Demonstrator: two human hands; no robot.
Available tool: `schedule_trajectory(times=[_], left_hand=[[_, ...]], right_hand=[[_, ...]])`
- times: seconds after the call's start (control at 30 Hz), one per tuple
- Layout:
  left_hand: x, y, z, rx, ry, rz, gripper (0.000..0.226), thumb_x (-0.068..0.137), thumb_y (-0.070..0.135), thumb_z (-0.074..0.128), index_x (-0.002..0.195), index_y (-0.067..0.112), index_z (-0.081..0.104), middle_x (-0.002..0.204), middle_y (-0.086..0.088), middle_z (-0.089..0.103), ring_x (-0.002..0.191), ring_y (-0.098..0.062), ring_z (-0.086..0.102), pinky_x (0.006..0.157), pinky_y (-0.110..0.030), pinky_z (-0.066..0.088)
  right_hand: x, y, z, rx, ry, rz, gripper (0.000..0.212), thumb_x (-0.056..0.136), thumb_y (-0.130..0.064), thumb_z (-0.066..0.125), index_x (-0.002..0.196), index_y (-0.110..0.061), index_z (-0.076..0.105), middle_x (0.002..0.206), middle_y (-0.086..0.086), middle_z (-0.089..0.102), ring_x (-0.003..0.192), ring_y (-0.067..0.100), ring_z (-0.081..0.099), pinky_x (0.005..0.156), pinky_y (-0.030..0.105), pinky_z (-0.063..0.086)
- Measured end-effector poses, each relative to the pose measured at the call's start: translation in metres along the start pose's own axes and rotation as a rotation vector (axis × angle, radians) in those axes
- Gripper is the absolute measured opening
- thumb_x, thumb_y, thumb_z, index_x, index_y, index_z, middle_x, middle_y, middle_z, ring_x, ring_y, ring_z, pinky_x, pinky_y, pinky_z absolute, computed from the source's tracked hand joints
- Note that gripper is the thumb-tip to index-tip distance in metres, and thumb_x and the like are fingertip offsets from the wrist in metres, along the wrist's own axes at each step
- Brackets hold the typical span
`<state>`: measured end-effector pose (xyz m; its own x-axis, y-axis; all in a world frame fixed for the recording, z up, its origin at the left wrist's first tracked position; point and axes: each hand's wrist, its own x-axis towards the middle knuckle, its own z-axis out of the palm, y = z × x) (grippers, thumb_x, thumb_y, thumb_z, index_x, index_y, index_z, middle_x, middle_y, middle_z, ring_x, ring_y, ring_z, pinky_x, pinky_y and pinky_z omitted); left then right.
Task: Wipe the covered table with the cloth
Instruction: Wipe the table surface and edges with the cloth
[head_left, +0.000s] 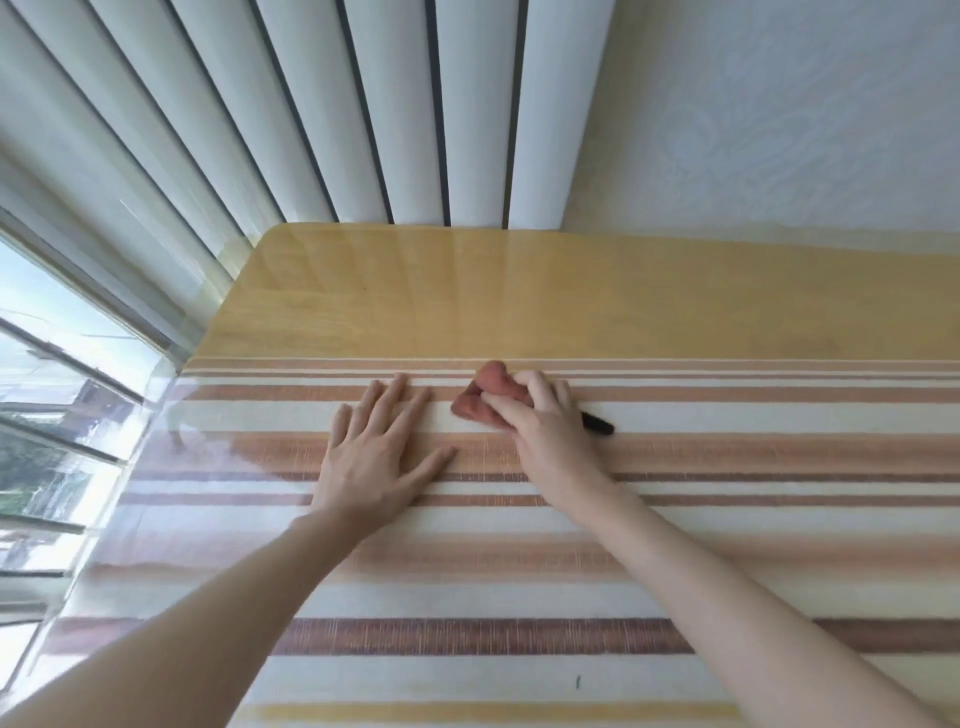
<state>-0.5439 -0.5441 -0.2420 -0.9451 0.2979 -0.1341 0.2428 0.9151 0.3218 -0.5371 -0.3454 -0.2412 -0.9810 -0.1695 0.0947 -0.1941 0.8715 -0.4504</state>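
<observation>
Right hand (540, 415) bunches the cloth (485, 397) on the table (727, 525) — wad pokes out up-left of its fingers, toward the far edge. Left hand (376, 447) flat, spread, just beside it.

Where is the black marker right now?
In the head view, the black marker lies on the striped table cover, poking out right of the right hand holding the cloth.

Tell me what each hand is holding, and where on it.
The right hand grips the bunched reddish cloth by its near right side. The left hand holds nothing, flat on the table cover.
</observation>
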Motion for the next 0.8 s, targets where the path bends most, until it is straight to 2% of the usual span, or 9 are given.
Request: schedule_trajectory(times=[0.13, 0.2, 0.27, 0.33, 0.4, 0.47, 0.57, 0.63, 0.8], left_hand=[[-0.035, -0.001, -0.005, 0.070, -0.091, -0.004, 0.101, 0.061, 0.087, 0.007, 0.146, 0.033, 0.005, 0.156, 0.007, -0.005, 0.143, -0.016, -0.007, 0.116, -0.040, 0.001], [-0.043, -0.002, -0.011, 0.122, -0.101, -0.034, 0.108, 0.056, 0.090, 0.013, 0.146, 0.031, 0.005, 0.157, 0.000, -0.007, 0.144, -0.022, -0.004, 0.115, -0.043, 0.005], [-0.049, -0.006, -0.015, 0.158, -0.098, -0.091, 0.114, 0.052, 0.092, 0.016, 0.146, 0.030, 0.007, 0.157, -0.006, -0.007, 0.143, -0.028, 0.000, 0.114, -0.047, 0.011], [-0.057, -0.009, -0.017, 0.173, -0.112, -0.117, 0.113, 0.053, 0.092, 0.019, 0.146, 0.031, 0.007, 0.157, -0.005, -0.003, 0.143, -0.026, 0.001, 0.113, -0.047, 0.015], [-0.065, -0.012, -0.016, 0.156, -0.109, -0.127, 0.107, 0.058, 0.089, 0.026, 0.146, 0.032, 0.007, 0.157, -0.002, -0.001, 0.144, -0.022, 0.000, 0.113, -0.044, 0.015], [-0.068, -0.014, -0.012, 0.136, -0.088, -0.130, 0.106, 0.059, 0.090, 0.026, 0.146, 0.033, 0.007, 0.157, 0.000, -0.002, 0.144, -0.020, -0.002, 0.114, -0.042, 0.012], [-0.072, -0.018, -0.007, 0.121, -0.065, -0.121, 0.108, 0.056, 0.090, 0.016, 0.146, 0.031, 0.008, 0.157, -0.003, 0.000, 0.144, -0.020, -0.001, 0.114, -0.043, 0.013], [-0.077, -0.020, -0.007, 0.114, -0.065, -0.128, 0.113, 0.054, 0.091, 0.014, 0.147, 0.027, 0.009, 0.157, -0.005, 0.001, 0.144, -0.022, 0.001, 0.114, -0.044, 0.014], [-0.090, -0.048, -0.020, 0.165, -0.109, -0.197, 0.120, 0.047, 0.095, 0.012, 0.147, 0.029, 0.000, 0.157, -0.006, -0.006, 0.143, -0.026, -0.002, 0.114, -0.046, 0.011]], right_hand=[[-0.035, -0.017, -0.009, 0.035, -0.162, -0.144, 0.053, 0.089, 0.007, 0.044, 0.134, -0.021, 0.047, 0.136, 0.006, 0.038, 0.117, 0.026, 0.033, 0.103, 0.040, 0.031], [-0.017, -0.005, -0.016, 0.025, -0.168, -0.103, 0.053, 0.090, 0.004, 0.042, 0.134, -0.026, 0.046, 0.140, 0.004, 0.033, 0.123, 0.022, 0.029, 0.106, 0.037, 0.030], [0.012, 0.011, -0.018, 0.021, -0.093, 0.063, 0.043, 0.091, -0.005, 0.044, 0.129, -0.025, 0.051, 0.136, 0.006, 0.036, 0.121, 0.023, 0.031, 0.107, 0.039, 0.030], [0.034, 0.018, -0.012, -0.018, 0.047, 0.203, 0.039, 0.092, -0.004, 0.047, 0.125, -0.022, 0.056, 0.128, 0.008, 0.043, 0.112, 0.027, 0.035, 0.101, 0.039, 0.033], [0.036, 0.007, 0.001, -0.036, 0.123, 0.242, 0.040, 0.091, 0.000, 0.046, 0.124, -0.020, 0.058, 0.126, 0.009, 0.044, 0.107, 0.029, 0.036, 0.096, 0.037, 0.034], [0.019, -0.016, 0.013, 0.030, 0.107, 0.164, 0.041, 0.091, 0.000, 0.044, 0.123, -0.021, 0.058, 0.126, 0.008, 0.043, 0.107, 0.028, 0.035, 0.097, 0.040, 0.034], [-0.029, -0.064, 0.027, 0.146, -0.074, -0.004, 0.042, 0.092, -0.010, 0.037, 0.130, -0.021, 0.052, 0.130, 0.007, 0.041, 0.114, 0.025, 0.032, 0.101, 0.039, 0.031], [-0.051, -0.083, 0.028, 0.112, -0.133, -0.086, 0.046, 0.092, -0.005, 0.041, 0.135, -0.021, 0.046, 0.135, 0.007, 0.038, 0.117, 0.025, 0.031, 0.102, 0.038, 0.029], [-0.013, -0.055, 0.017, -0.017, -0.166, -0.155, 0.055, 0.091, 0.000, 0.043, 0.136, -0.031, 0.041, 0.144, 0.005, 0.030, 0.126, 0.025, 0.027, 0.108, 0.043, 0.029]])
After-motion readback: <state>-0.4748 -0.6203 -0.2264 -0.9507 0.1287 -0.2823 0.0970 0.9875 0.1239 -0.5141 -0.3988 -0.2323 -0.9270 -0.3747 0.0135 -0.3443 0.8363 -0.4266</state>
